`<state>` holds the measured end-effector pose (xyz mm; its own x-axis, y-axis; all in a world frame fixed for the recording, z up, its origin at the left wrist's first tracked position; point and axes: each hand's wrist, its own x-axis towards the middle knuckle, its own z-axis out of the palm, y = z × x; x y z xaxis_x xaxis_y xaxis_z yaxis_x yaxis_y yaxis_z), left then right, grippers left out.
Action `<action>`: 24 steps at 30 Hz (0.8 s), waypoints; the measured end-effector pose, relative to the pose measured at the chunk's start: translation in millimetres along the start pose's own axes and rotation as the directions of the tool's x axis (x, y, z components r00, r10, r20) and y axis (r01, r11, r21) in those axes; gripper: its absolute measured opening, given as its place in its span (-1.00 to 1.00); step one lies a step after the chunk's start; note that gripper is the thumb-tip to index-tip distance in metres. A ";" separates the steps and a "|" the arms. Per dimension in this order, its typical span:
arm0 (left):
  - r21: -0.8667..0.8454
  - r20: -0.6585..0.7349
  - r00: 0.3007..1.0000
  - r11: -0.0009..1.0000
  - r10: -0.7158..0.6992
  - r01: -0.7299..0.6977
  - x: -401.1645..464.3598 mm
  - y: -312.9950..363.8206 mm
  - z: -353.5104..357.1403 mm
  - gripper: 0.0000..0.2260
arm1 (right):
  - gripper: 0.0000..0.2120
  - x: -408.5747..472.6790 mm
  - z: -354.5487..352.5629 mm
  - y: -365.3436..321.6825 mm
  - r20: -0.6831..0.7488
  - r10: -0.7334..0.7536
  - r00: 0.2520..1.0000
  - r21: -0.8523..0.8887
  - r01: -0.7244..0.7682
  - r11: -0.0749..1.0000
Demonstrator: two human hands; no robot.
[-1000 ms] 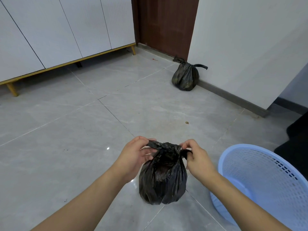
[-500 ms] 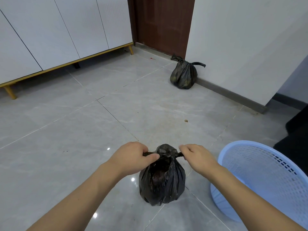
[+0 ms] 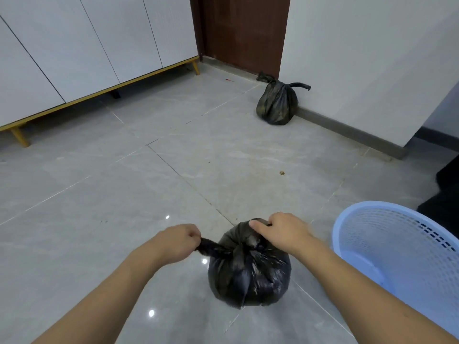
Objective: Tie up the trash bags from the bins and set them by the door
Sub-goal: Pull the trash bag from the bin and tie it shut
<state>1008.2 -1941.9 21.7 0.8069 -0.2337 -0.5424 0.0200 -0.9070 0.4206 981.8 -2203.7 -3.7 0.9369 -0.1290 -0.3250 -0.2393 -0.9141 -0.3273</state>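
Observation:
A full black trash bag (image 3: 249, 271) sits on the grey tiled floor in front of me. My left hand (image 3: 177, 242) is closed around a twisted tail of the bag, stretched out to the left. On the bag's top right, my right hand (image 3: 279, 230) grips the other tail, which is hidden inside the fist. A knot is bunched at the top of the bag between both hands. A second black trash bag (image 3: 277, 103), tied with two loose ears, rests against the white wall beside the brown door (image 3: 244, 31).
An empty light blue plastic bin (image 3: 407, 256) stands at the right, close to my right forearm. White cabinets on gold legs (image 3: 82, 45) line the left wall. A dark object (image 3: 444, 194) lies at the far right edge. A small crumb (image 3: 282, 173) lies on the tiles.
My hands have pulled apart, the left going left and the right up and right, drawing the bag's tails tight over its top. The bag looks lower and rounder now.

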 end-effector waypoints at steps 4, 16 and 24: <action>0.248 -0.068 0.981 0.955 0.183 -0.161 5.3 16.1 26.2 -0.38 | -0.72 2.8 -1.1 4.3 0.039 -0.051 0.998 0.015 0.050 0.999; -0.018 -0.153 0.963 0.974 0.220 -0.225 13.6 44.3 37.5 -0.73 | -0.72 8.1 -1.3 -4.8 0.032 0.232 0.972 0.941 -0.107 0.322; -0.101 0.027 0.972 0.968 0.235 -0.231 11.9 34.8 23.3 -0.56 | -0.69 15.6 14.5 -3.2 -0.369 0.177 0.912 0.379 -0.027 0.925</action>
<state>1004.7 -1984.4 12.9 0.7728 -0.4495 -0.4480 -0.1071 -0.7882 0.6060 993.4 -2197.2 -20.5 0.9063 -0.4218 -0.0271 -0.3430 -0.6965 -0.6303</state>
